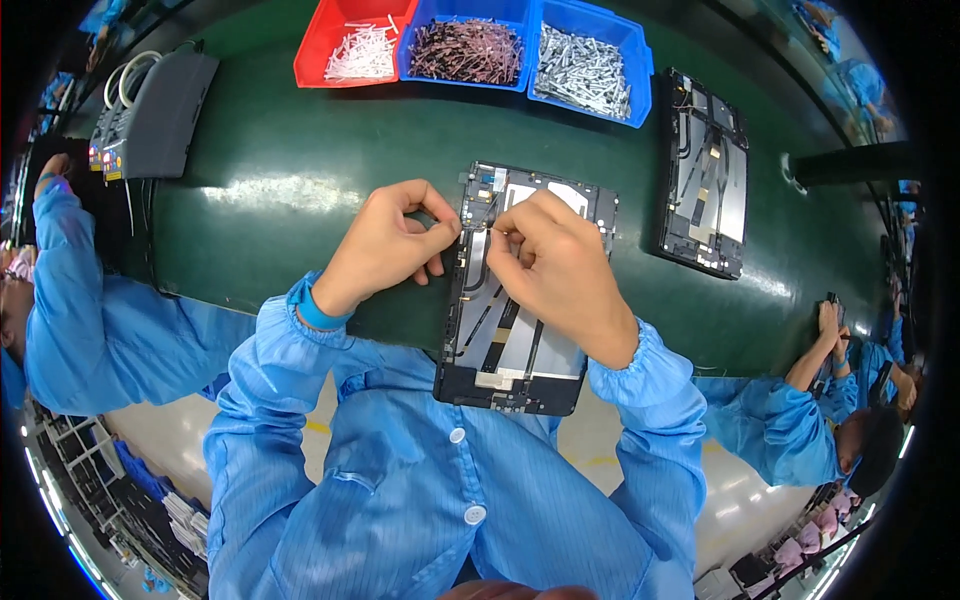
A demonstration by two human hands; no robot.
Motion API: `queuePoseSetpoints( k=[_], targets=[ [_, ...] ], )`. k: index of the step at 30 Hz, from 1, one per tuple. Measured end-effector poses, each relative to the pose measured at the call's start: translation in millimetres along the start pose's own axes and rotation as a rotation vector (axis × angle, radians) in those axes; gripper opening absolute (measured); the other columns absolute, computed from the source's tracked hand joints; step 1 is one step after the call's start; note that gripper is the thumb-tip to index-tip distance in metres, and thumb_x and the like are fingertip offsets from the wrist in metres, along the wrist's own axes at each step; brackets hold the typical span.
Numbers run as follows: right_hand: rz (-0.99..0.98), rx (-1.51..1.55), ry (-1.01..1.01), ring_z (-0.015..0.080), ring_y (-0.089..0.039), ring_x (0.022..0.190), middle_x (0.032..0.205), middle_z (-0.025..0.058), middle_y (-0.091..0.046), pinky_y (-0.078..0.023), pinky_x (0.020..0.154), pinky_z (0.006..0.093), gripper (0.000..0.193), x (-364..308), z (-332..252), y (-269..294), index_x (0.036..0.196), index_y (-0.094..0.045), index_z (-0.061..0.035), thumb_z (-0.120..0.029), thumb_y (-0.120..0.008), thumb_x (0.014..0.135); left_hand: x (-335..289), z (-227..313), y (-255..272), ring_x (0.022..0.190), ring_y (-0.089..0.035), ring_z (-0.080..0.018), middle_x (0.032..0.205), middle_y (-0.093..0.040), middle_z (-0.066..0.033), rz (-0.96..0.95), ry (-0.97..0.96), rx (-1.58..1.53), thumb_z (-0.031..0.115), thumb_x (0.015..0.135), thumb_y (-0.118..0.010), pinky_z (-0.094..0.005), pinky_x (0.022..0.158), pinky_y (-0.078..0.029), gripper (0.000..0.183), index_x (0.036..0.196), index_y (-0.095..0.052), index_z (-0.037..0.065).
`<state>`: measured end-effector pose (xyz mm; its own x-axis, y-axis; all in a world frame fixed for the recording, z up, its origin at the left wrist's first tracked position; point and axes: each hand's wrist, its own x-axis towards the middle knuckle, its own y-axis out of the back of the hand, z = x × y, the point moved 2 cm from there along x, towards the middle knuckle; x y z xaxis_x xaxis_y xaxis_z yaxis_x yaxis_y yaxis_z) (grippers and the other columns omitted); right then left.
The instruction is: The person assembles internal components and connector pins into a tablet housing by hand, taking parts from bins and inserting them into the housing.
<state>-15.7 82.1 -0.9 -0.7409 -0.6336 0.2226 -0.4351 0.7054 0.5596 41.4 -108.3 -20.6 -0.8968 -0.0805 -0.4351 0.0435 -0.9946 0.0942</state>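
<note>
An opened tablet [470,330], its back off and its inner boards and silver plates showing, lies at the near edge of the green table, its lower end jutting past that edge. My left hand [385,250] is at its upper left side, thumb and forefinger pinched together by the frame. Over the upper middle of the tablet, my right hand [565,265] pinches close to a dark cable and covers part of the boards. Whatever sits between the fingertips of either hand is too small to make out. A blue band circles my left wrist.
A red bin [310,50] of white pieces and two blue bins [640,85] of small parts stand at the far side. A second opened tablet [735,190] lies to the right. At far left is a grey box [185,110] with cables. Co-workers in blue sit on both sides.
</note>
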Motion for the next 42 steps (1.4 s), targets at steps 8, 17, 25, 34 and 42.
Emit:
queuePoseSetpoints(
  k=[8, 17, 25, 34, 42],
  targets=[
    [-0.108, -0.101, 0.013, 0.0394, -0.063, 0.071, 0.081, 0.0203, -0.059, -0.053, 0.065, 0.0473, 0.008, 8.9, 0.8, 6.3, 0.082, -0.064, 0.004, -0.004, -0.066, 0.082, 6.6, 6.1, -2.5, 0.056, -0.064, -0.0097, 0.09, -0.064, -0.0071, -0.042, -0.049, 0.065, 0.004, 0.088, -0.07, -0.0231, 0.042, -0.048, 0.015, 0.094, -0.057, 0.0],
    [0.012, -0.027, -0.206, 0.0252, -0.071, 0.061, 0.069, 0.0158, -0.07, -0.055, 0.06, 0.0364, 0.015, 86.6, 31.1, 58.2, 0.083, -0.071, 0.0048, -0.01, -0.071, 0.082, 2.1, 14.0, -7.2, 0.057, -0.068, -0.0124, 0.081, -0.066, -0.0076, 0.044, -0.066, 0.192, 0.006, 0.082, -0.07, -0.0255, 0.041, -0.048, 0.017, 0.09, -0.058, -0.002],
    [0.043, -0.727, 0.086, 0.0387, -0.069, 0.09, 0.095, 0.0194, -0.067, -0.057, 0.079, 0.0482, 0.011, 119.7, 48.3, 80.7, 0.088, -0.074, -0.0009, -0.01, -0.07, 0.083, 6.9, -0.4, -6.8, 0.06, -0.07, -0.0129, 0.079, -0.07, -0.0087, 0.083, -0.194, 0.021, 0.027, 0.093, -0.072, -0.0257, 0.041, -0.048, 0.03, 0.089, -0.063, -0.001],
    [-0.004, -0.876, 0.231, 0.0382, -0.069, 0.08, 0.086, 0.0182, -0.067, -0.057, 0.072, 0.047, 0.007, 127.6, 57.7, 72.7, 0.08, -0.071, -0.0013, -0.007, -0.066, 0.079, 11.2, -3.4, -8.2, 0.054, -0.066, -0.0104, 0.073, -0.069, -0.0077, 0.145, -0.235, -0.076, 0.02, 0.094, -0.071, -0.0246, 0.037, -0.044, 0.024, 0.086, -0.062, -0.001],
    [0.362, -0.116, 0.002, 0.0109, -0.056, 0.057, 0.076, 0.0087, -0.064, -0.043, 0.053, 0.0258, 0.01, 114.5, 62.9, 91.8, 0.093, -0.073, -0.0014, -0.009, -0.072, 0.087, 11.9, -4.4, -4.8, 0.05, -0.065, -0.0122, 0.067, -0.067, -0.0079, 0.136, -0.274, -0.038, 0.02, 0.094, -0.07, -0.0265, 0.038, -0.045, 0.025, 0.087, -0.062, -0.002]
  ],
)
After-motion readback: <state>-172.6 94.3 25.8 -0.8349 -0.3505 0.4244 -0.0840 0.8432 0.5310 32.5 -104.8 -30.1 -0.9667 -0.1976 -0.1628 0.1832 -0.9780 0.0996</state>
